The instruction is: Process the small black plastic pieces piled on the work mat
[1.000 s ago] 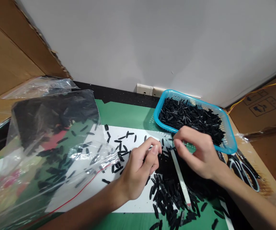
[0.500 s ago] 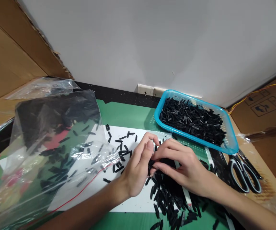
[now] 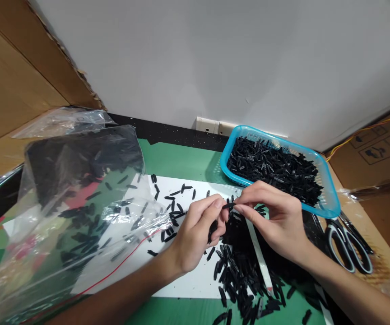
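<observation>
Between the fingertips of both hands stretches one small black strip-like piece (image 3: 229, 206), its kind too small to make out. My left hand (image 3: 200, 232) pinches its left end with thumb and forefinger, and more black pieces (image 3: 212, 228) are tucked in its curled fingers. My right hand (image 3: 276, 216) pinches the right end between thumb and forefinger. Below the hands lies a heap of the same black pieces (image 3: 237, 275), partly on a white sheet (image 3: 181, 286). Several others are scattered over the sheet to the left of my left hand.
A blue plastic basket (image 3: 332, 194) full of black pieces stands at the back right. Scissors (image 3: 347, 246) lie right of it. On the left, a clear zip bag (image 3: 80, 216) holds more pieces. Cardboard boxes (image 3: 15, 58) flank both sides; a wall socket (image 3: 207, 125) sits behind.
My hands, close together over the pieces before, have drawn slightly apart. A single black piece now shows between their fingertips, and my right hand has risen a little to the right.
</observation>
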A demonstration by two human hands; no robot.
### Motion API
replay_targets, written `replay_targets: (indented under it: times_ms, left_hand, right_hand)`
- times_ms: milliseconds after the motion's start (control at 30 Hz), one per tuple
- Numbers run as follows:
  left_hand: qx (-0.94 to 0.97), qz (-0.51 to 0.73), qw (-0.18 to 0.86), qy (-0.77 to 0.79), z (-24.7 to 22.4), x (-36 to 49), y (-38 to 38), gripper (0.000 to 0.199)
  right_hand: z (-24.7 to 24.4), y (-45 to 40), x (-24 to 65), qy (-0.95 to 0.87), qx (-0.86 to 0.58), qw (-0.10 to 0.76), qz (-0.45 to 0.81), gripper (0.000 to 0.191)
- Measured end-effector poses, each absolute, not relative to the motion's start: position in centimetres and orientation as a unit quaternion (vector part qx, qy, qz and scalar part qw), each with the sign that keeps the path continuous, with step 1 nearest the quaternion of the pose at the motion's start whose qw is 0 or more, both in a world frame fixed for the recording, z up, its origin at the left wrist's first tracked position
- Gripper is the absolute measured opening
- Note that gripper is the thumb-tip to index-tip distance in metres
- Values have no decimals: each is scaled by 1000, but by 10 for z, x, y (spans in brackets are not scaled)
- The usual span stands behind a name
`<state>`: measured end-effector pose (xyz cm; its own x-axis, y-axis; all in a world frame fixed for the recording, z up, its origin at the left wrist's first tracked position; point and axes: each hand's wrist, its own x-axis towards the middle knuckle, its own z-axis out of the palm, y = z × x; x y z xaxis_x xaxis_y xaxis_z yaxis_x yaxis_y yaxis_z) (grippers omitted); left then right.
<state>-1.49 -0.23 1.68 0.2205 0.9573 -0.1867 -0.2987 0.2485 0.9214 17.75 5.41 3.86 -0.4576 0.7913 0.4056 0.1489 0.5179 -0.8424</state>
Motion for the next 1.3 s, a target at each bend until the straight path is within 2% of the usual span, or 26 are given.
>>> replay_targets:
  times_ms: [100,267,500,600,867,1100,1200,1300]
  left_hand:
    - [393,470,681,401,15,-16,-2,40]
    - [445,474,624,433,13,-15,-4,39]
    - [520,445,575,449,15,-15,-7,38]
    - [517,445,572,456,16,-15,-7,38]
    - [502,468,567,455,12,-15,-7,39]
    - [485,489,582,432,9,-13,-6,43]
    - [498,482,573,438,10,-14,-6,42]
    - [503,477,566,447,12,-15,-7,42]
  right_hand:
    - [37,56,179,-746,-327,421,400,8]
    - [36,52,176,-698,-352,390,486,4]
    - [37,50,171,-664,-371,350,546,18]
    - [35,50,170,-650,-380,358,553,24]
    - [32,48,168,-605,-378,426,556,15]
    - [30,48,166,-592,-336,362,637,25]
    - [30,47,166,-603,-349,358,622,19]
    - [32,47,166,-603,-359,354,619,25]
